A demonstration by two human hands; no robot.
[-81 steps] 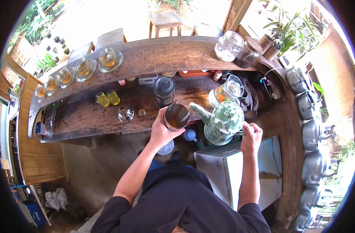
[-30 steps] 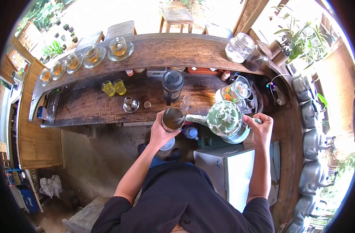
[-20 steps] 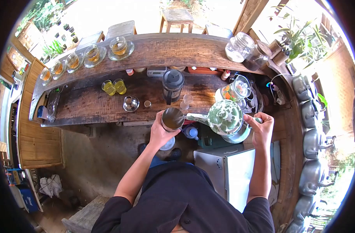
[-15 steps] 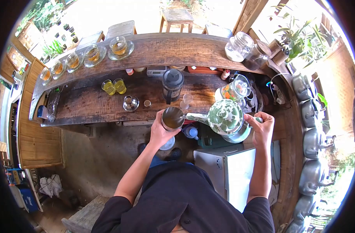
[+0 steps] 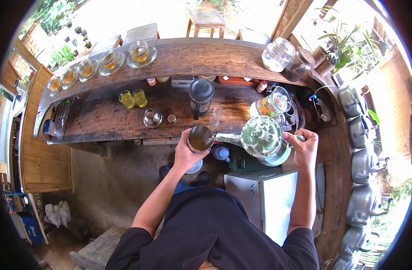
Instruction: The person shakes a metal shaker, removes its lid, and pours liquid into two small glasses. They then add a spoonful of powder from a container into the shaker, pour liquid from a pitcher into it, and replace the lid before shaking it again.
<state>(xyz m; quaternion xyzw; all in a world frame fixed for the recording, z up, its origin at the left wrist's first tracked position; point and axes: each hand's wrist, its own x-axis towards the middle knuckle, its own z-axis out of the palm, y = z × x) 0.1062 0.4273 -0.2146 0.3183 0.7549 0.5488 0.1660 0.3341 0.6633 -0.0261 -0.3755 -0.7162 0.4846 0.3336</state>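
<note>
My left hand (image 5: pixel 186 155) is wrapped round a metal cup (image 5: pixel 200 143), held mouth up with brownish liquid or shading inside. My right hand (image 5: pixel 306 147) grips the side handle of a green-and-white speckled enamel kettle (image 5: pixel 261 136). The kettle's spout reaches the cup's right rim, and a thin stream seems to run into the cup. Just beyond, on the lower counter, stand a French press (image 5: pixel 201 93) and two small clear cups (image 5: pixel 216 116). A metal shaker top (image 5: pixel 152 118) and a small cap (image 5: pixel 171 118) lie to the left.
Several glass cups of tea on saucers (image 5: pixel 139 53) line the upper counter (image 5: pixel 206 58). Two glasses of yellow-green liquid (image 5: pixel 134 98) stand below. A glass pitcher (image 5: pixel 273 104) is beyond the kettle. Jars (image 5: pixel 278 55) stand at right; a white fridge-like box (image 5: pixel 269 191) is below my right arm.
Both hands, the cup and the kettle hold almost the same pose. The view has shifted very slightly; nothing was picked up or let go.
</note>
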